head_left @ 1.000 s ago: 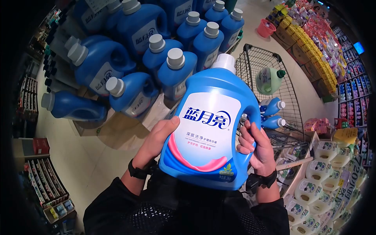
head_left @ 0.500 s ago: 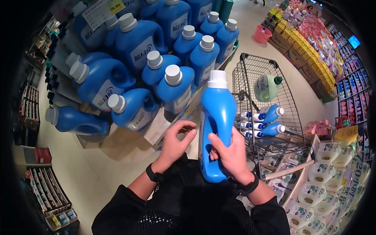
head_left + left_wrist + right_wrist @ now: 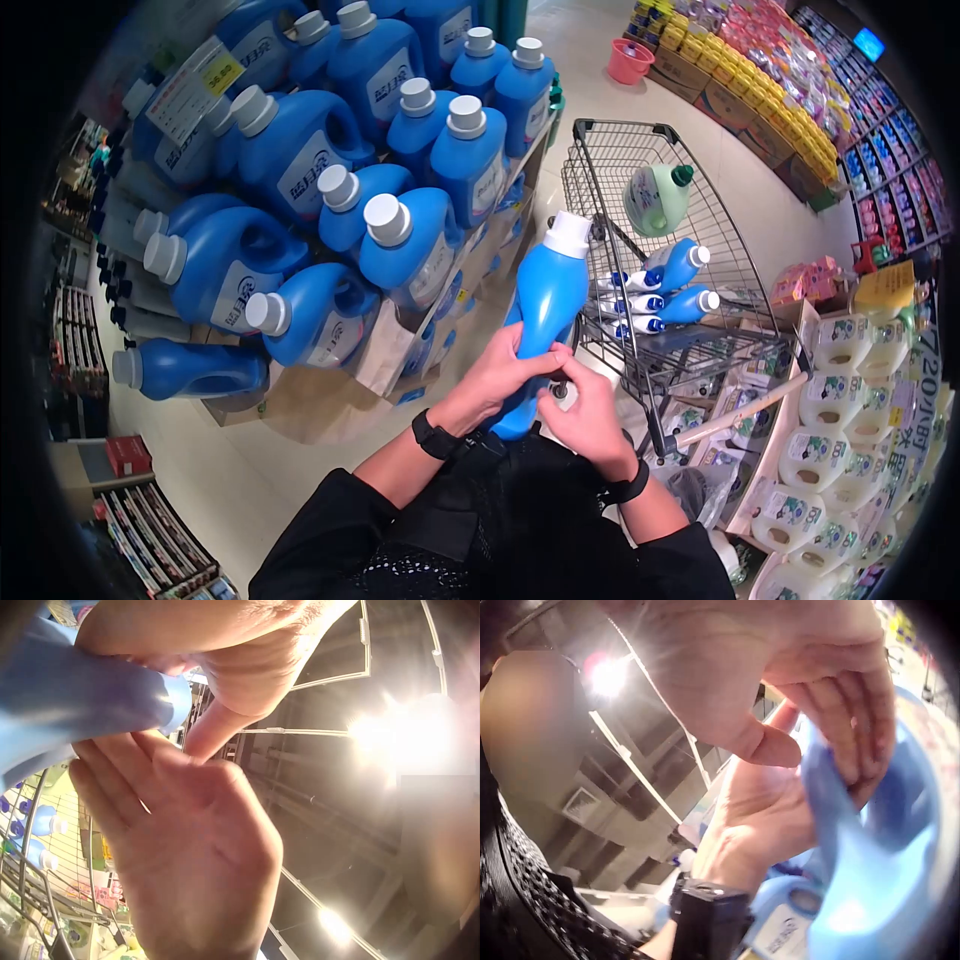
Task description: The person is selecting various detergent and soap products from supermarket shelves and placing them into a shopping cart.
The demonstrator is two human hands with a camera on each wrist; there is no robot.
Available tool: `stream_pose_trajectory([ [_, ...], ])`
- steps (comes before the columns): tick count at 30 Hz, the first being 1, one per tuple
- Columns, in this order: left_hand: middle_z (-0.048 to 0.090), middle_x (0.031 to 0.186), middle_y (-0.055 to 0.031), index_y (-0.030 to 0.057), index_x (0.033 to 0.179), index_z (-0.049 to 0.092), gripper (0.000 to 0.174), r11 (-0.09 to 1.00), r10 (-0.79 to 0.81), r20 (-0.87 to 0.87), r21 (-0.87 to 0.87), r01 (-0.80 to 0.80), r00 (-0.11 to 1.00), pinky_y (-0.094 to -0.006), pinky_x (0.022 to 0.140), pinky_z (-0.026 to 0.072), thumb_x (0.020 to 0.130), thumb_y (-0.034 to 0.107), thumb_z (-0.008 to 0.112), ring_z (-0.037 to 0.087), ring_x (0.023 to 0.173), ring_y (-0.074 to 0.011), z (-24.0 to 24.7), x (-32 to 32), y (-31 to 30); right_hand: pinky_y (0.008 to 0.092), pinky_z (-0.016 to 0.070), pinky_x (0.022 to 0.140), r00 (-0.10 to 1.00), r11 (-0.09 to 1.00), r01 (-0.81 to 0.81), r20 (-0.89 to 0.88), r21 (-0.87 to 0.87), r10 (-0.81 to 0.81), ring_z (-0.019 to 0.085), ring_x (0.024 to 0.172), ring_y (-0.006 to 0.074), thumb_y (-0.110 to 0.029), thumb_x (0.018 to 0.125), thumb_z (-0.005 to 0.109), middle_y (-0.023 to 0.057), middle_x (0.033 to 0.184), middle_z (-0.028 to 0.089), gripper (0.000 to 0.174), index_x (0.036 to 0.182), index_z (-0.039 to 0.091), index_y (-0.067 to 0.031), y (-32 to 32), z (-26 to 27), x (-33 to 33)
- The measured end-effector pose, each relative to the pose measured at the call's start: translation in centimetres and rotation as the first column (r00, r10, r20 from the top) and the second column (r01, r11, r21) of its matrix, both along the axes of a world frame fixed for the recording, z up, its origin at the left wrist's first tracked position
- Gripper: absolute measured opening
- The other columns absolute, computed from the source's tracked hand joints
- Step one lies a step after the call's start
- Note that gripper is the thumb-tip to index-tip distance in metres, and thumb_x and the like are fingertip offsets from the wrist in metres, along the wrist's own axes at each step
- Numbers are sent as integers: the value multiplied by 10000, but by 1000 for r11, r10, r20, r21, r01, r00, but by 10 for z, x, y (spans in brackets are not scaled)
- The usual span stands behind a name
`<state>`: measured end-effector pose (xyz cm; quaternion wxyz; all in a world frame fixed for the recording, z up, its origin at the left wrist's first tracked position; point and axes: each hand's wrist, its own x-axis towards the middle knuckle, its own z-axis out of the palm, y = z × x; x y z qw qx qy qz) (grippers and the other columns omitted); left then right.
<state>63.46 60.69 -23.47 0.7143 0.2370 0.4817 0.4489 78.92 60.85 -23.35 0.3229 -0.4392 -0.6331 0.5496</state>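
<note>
A large blue laundry detergent bottle (image 3: 548, 290) with a white cap stands tilted before my body, its narrow handle side toward me. My left hand (image 3: 500, 375) grips it from the left, thumb across the handle side. From the right, my right hand (image 3: 590, 405) meets it, fingers curled at the handle, thumb near the left hand's thumb. In the right wrist view the right fingers (image 3: 855, 727) reach into the handle opening of the bottle (image 3: 855, 877). The left wrist view shows both hands close together around the bottle (image 3: 82, 697); its label is hidden in the head view.
Many similar blue bottles (image 3: 400, 235) stand on a stepped display at left. On the right, a wire shopping cart (image 3: 720, 250) holds a green bottle (image 3: 655, 200) and several smaller blue-and-white bottles (image 3: 685, 305). White jugs (image 3: 815, 455) line the lower right; a pink basket (image 3: 629, 62) sits on the floor beyond.
The bottle has turned from label-facing to handle side facing me. My left hand let go of its side and has taken hold again near the right hand. The view has shifted right.
</note>
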Motion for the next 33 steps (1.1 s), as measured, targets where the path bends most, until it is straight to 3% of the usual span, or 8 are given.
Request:
stream_pose_trajectory([
  [3,628,870,-9,-5,996,653,288,991,-38,-335,107,78,941,-204,590,403,788,138,791,533,707,-39,-4,2,2,287,512,599,981,972,186,25,143,-191,664,599,179,30,769,580,110,652,663,93,746,668,12,12,-11,26],
  [9,690,799,-33,-28,920,701,274,970,-41,-528,183,161,848,-241,659,480,740,148,807,601,720,-72,70,-17,-8,350,441,995,950,955,138,-236,-262,-203,506,1235,237,-9,747,717,144,1295,515,719,1378,373,1,3,-70,41],
  [12,700,772,-55,-23,885,712,234,887,-46,-613,339,315,789,-247,664,487,704,100,795,628,717,-83,107,-42,-20,427,354,1100,960,995,-60,-277,-77,36,391,1347,273,-18,650,829,152,1446,381,989,1467,272,-22,16,-78,52],
  [16,690,748,-67,-22,778,696,221,855,84,-322,509,97,943,-228,616,458,569,9,763,629,650,-132,140,-61,-34,397,367,1065,866,886,-458,-186,73,463,458,1267,237,-44,565,913,108,1363,490,995,1398,370,-3,51,-27,59],
  [18,658,715,-65,-23,731,669,229,854,302,-110,472,-218,947,-229,572,433,508,-13,717,590,586,-143,150,-55,-38,391,374,1056,852,880,-471,-224,65,473,478,1240,232,-74,542,931,105,1342,505,1012,1387,380,-2,52,-6,57],
  [20,526,569,-33,-66,1033,580,444,849,308,74,430,-309,948,-250,439,381,602,5,661,496,465,-111,150,-61,-34,372,384,1042,821,915,-392,-485,-95,302,502,1202,216,-202,525,953,118,1311,520,1053,1380,375,11,39,20,47],
  [25,370,437,55,37,821,536,19,972,123,471,118,-201,874,-236,372,353,827,21,545,364,317,-54,127,-100,-36,357,377,1041,812,901,-387,-534,-195,234,490,1221,227,-379,699,835,160,1325,499,981,1400,314,67,6,54,44],
  [33,402,430,66,111,581,472,286,990,134,532,-27,-141,836,-221,389,385,853,58,545,393,328,-44,108,-101,-39,338,417,997,861,889,-344,-479,-302,171,533,1177,217,-388,710,829,153,1297,536,984,1408,306,67,-16,57,48],
])
